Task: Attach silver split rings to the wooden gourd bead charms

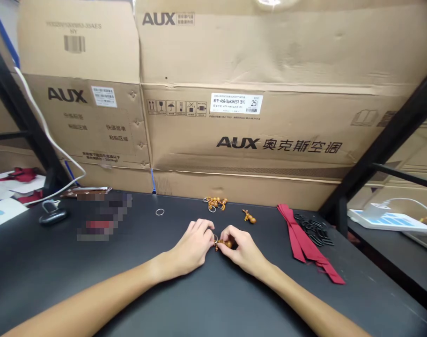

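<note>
Pinching a gourd charm (pixel 229 244) on the counter (pixel 157 304), the right hand (pixel 239 247) faces the left hand (pixel 195 243), narrowed on a ring (pixel 217 237). Ringed charms (pixel 218 203) at their twelve o'clock look finished; a loose charm (pixel 250 218) at two and bare ring (pixel 160 215) at ten seem left.

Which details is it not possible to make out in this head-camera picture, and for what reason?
Head view:
Gourd charm: partly covered by the right hand.
Left hand: too small to tell whether it pinches the small ring.
Charm pile: overlapping, too small to count.
Pixelated patch: its blocks hide what is there.
Blue-dotted sheet: cut off by the left edge.
</note>
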{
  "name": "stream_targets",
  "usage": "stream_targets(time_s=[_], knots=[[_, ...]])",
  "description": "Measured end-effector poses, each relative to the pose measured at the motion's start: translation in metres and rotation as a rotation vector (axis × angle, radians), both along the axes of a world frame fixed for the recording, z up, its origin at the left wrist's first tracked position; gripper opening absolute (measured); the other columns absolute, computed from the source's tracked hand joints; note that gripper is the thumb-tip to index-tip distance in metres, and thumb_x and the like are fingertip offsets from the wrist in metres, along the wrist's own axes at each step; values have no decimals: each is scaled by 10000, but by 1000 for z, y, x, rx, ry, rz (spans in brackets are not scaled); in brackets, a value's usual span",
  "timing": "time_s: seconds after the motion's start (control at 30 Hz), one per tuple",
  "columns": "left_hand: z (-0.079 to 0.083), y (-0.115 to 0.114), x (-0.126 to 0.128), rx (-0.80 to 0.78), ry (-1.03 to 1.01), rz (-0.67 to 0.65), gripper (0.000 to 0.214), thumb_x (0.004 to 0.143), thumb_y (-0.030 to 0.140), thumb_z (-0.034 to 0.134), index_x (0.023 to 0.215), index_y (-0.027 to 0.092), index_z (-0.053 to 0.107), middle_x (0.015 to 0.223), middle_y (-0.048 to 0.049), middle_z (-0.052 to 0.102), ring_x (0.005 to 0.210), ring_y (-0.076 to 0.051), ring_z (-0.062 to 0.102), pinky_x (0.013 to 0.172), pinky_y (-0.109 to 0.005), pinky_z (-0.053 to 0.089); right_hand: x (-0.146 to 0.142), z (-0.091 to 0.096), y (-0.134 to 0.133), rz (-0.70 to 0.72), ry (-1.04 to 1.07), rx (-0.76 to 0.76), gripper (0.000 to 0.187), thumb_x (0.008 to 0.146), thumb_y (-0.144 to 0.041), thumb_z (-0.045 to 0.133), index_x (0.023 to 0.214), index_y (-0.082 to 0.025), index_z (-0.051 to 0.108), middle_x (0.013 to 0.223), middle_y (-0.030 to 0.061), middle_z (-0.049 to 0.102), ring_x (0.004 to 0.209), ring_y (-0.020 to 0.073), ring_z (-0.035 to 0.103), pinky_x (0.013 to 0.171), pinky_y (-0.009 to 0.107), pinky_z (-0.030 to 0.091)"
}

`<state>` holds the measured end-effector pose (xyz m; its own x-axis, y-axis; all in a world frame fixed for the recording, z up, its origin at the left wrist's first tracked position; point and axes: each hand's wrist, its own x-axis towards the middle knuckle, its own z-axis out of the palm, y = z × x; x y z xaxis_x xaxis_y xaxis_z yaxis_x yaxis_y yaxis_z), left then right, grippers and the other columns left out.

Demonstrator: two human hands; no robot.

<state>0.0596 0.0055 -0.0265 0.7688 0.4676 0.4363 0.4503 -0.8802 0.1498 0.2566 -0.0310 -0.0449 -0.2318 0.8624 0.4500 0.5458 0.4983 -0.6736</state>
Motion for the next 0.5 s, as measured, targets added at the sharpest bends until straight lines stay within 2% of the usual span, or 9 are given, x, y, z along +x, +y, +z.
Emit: stream_targets(time_s=[0.17, 0.3, 0.4, 0.5], knots=[[2, 5, -4, -89, -12, -37, 144, 933, 118, 405, 860, 175, 516, 1110, -99, 510, 973, -221, 485, 835, -387, 424, 6, -2, 4, -63, -107, 59, 101, 841, -215, 560, 763, -214, 495, 759, 6, 575, 646, 140, 529, 608, 267, 468], [7, 9, -11, -172, -1, -92, 131, 946, 171, 424, 891, 191, 541, 1120, -87, 512, 986, -211, 494, 866, -380, 421, 10, 1, 5, -74, -241, 123, 24, 871, -207, 558, 862, -211, 580, 816, 31, 598, 772, 182, 552, 705, 315, 478], [10, 11, -16, -181, 5, -100, 108, 934, 263, 495, 875, 192, 551, 1126, -83, 517, 1018, -222, 493, 904, -401, 403, 11, 4, 4, -58, -300, 140, 63, 886, -233, 567, 925, -212, 612, 863, 48, 602, 820, 199, 545, 763, 350, 479], [10, 11, -17, -169, -20, -79, 176, 882, 350, 595, 826, 189, 550, 1130, -81, 515, 1024, -232, 492, 909, -407, 400, 11, 5, 3, -56, -332, 145, 89, 892, -250, 566, 953, -209, 617, 884, 54, 592, 826, 205, 535, 801, 381, 472]])
